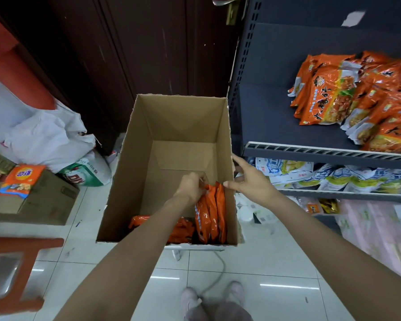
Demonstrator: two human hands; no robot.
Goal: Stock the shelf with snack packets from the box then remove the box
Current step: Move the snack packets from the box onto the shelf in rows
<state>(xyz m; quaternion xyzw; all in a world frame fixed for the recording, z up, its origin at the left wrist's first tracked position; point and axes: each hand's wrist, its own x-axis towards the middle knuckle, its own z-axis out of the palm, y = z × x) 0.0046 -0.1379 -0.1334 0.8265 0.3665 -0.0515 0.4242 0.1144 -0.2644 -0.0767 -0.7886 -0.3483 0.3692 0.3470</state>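
Note:
An open cardboard box (178, 126) stands on the floor before me, mostly bare inside. Several orange snack packets (211, 214) stand upright in its near right corner, and more orange packets (181, 230) lie flat at the near wall. My left hand (191, 185) is inside the box, its fingers closed on the top edge of the upright packets. My right hand (250, 181) hovers over the box's right wall with fingers spread, holding nothing. A pile of matching orange packets (357, 100) lies on the dark shelf (322, 150) at the right.
Below that shelf, a lower shelf holds blue and white packets (333, 177). At the left lie white plastic bags (46, 137), a closed carton (42, 200) with an orange packet on it, and a red stool (21, 269). A dark door (130, 47) stands behind the box.

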